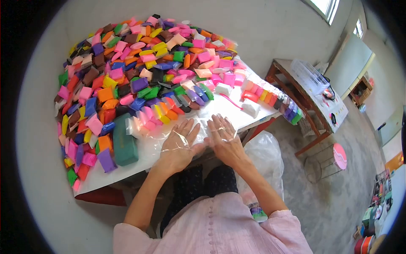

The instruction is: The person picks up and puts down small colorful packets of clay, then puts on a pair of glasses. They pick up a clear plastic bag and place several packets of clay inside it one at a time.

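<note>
While both hands lie flat, the scene reads so:
Left hand point(179, 144): palm down, fingers spread apart, pressing on a clear plastic bag point(198, 129); its grip closes on nothing.
Right hand point(224, 139): palm down just beside the left, fingers splayed on the same bag, grip likewise apart.
Clear plastic bag: lies flat on the white bench point(127, 169) near its front edge, right before the person, under both hands.
Clay packets point(139, 63): a big many-coloured heap covers the far and left part of the bench.
Row of packets point(167, 111): sits just beyond the bag.
Green block point(124, 146): lies left of the left hand.
White blocks point(250, 108): two lie right of the bag, near a pink stick point(231, 101).
Filled bag point(264, 156): hangs below the bench edge by the right arm.
</note>
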Demonstrator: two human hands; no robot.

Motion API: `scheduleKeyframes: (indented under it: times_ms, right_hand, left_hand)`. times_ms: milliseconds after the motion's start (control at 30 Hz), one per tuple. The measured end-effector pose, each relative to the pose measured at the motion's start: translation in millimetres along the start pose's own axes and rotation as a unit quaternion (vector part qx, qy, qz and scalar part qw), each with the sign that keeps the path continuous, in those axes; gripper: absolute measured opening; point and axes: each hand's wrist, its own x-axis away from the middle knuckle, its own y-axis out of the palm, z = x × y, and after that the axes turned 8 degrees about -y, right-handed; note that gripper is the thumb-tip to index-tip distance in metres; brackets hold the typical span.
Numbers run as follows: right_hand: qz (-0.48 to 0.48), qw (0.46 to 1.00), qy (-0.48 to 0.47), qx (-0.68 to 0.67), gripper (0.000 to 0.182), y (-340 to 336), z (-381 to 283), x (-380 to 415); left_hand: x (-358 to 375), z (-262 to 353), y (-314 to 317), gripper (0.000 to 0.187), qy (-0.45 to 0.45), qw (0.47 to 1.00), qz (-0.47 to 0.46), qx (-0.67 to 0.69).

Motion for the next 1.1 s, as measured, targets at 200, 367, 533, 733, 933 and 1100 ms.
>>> scheduleKeyframes:
  times_ms: [200,367,533,733,933,1100]
  right_hand:
    - [0.047,0.998,-0.049,0.002,0.044,0,-3,2]
    - [0.096,0.992,-0.06,0.048,0.034,-18,-2,18]
    - [0.201,0.961,0.168,-0.087,0.036,-27,3,20]
    - [0.132,0.894,0.352,-0.243,0.051,-16,14,-17]
    - [0.16,0.782,0.4,-0.451,0.056,-4,35,-21]
    - [0.156,0.696,0.458,-0.53,0.062,-12,25,-32]
  left_hand:
    - [-20,17,-20,0.026,-0.04,0.997,-0.051,0.038]
    - [-35,9,-8,0.017,-0.026,0.996,0.006,0.08]
    - [-39,11,0,0.019,-0.016,0.998,0.005,0.054]
    - [-35,9,14,0.033,-0.018,0.999,0.017,0.022]
    - [-37,7,10,0.049,-0.017,0.999,-0.023,0.021]
    - [-38,5,9,0.065,-0.03,0.996,-0.078,0.04]
